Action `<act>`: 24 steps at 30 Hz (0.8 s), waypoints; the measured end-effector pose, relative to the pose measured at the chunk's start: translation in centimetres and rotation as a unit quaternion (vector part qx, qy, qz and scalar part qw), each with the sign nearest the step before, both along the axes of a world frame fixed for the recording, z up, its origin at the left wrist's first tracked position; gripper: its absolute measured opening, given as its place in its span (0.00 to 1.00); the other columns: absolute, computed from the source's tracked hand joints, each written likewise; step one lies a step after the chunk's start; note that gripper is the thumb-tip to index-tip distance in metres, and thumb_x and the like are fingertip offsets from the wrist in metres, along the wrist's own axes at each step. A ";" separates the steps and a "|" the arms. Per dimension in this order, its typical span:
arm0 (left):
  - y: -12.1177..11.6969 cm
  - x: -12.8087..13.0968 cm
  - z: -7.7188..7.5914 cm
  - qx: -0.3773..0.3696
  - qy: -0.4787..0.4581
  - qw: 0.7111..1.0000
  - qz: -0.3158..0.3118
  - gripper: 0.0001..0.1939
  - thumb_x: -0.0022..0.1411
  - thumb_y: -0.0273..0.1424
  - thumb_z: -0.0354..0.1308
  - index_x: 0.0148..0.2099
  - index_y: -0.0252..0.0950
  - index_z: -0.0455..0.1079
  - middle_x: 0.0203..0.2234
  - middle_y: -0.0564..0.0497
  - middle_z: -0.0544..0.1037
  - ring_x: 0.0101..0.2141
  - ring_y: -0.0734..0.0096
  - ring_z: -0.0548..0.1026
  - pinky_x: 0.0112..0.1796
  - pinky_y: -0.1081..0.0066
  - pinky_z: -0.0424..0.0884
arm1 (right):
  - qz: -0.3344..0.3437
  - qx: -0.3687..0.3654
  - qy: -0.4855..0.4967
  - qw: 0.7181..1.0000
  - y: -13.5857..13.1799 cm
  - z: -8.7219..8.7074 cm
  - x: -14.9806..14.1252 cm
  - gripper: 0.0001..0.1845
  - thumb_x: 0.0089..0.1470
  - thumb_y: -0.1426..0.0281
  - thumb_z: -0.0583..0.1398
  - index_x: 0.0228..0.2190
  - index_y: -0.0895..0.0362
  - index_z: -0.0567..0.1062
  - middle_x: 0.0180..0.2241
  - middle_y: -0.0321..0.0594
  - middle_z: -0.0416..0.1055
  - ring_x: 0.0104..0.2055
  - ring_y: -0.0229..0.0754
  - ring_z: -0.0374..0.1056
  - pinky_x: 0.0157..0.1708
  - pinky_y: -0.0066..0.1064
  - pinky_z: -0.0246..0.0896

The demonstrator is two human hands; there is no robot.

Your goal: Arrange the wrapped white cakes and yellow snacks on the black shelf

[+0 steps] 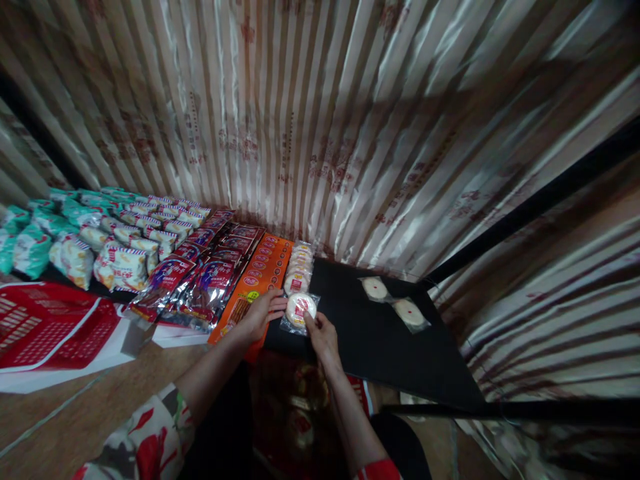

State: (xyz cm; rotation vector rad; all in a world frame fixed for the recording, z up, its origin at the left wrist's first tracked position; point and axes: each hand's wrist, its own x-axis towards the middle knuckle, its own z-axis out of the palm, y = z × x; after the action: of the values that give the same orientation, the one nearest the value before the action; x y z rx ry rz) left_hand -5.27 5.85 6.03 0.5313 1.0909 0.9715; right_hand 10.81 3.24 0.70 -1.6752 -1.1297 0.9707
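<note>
A round white biscuit or cake in a clear wrapper (301, 309) with a red print lies at the front end of a row of similar wrapped rounds (300, 263). My right hand (324, 335) pinches its lower right edge between thumb and fingers. On the other side, my left hand (263, 313) has its fingers stretched out, the tips at the wrapper's left edge. An orange packet (265, 257) lies partly beneath the left hand. Farther right on the black shelf (350, 327) are two more wrapped rounds, one left (375, 289) and one right (410, 313).
Dark red shiny packets (210, 277) and rows of white snack bags (120, 267) fill the left side, with green bags (33, 247) beyond. A red basket (55, 327) stands at front left. A striped curtain (280, 120) hangs behind; a black pole (530, 203) slants at right.
</note>
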 end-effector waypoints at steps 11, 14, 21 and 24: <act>1.7 -0.2 0.4 -0.003 0.033 0.999 0.001 0.16 0.62 0.37 0.46 0.39 0.30 0.68 0.40 0.38 0.76 0.39 0.66 0.75 0.41 0.68 0.70 | 0.012 0.006 -0.019 1.000 1.7 0.3 -0.4 0.23 0.44 0.52 0.55 0.30 0.58 0.75 0.25 0.38 0.73 0.28 0.40 0.66 0.29 0.28 0.58; 2.2 0.0 0.0 0.008 0.049 0.999 0.005 0.17 0.61 0.39 0.48 0.37 0.29 0.69 0.39 0.37 0.76 0.40 0.64 0.75 0.42 0.67 0.70 | 0.006 0.003 -0.019 1.000 2.2 0.3 -0.4 0.23 0.42 0.54 0.57 0.33 0.59 0.75 0.27 0.38 0.73 0.27 0.40 0.66 0.28 0.28 0.58; 2.6 0.4 -0.5 0.013 0.076 0.997 0.008 0.15 0.58 0.38 0.52 0.34 0.31 0.71 0.38 0.39 0.77 0.41 0.62 0.74 0.44 0.65 0.68 | -0.005 0.012 -0.012 1.000 2.7 -0.3 -0.1 0.20 0.41 0.56 0.58 0.33 0.57 0.76 0.24 0.36 0.73 0.25 0.39 0.65 0.25 0.27 0.57; 2.5 0.5 -0.6 0.034 0.078 0.996 0.004 0.11 0.57 0.33 0.53 0.35 0.31 0.72 0.39 0.41 0.77 0.41 0.64 0.74 0.43 0.66 0.68 | -0.006 0.014 -0.004 1.000 2.7 -0.5 0.0 0.20 0.40 0.56 0.59 0.32 0.56 0.76 0.23 0.35 0.72 0.24 0.38 0.65 0.24 0.27 0.56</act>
State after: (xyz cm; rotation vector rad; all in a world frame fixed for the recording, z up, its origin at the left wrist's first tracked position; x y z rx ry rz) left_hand -4.81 8.34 5.43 0.6672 1.2026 0.9884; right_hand 10.83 5.98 0.19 -1.6632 -1.1314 0.9379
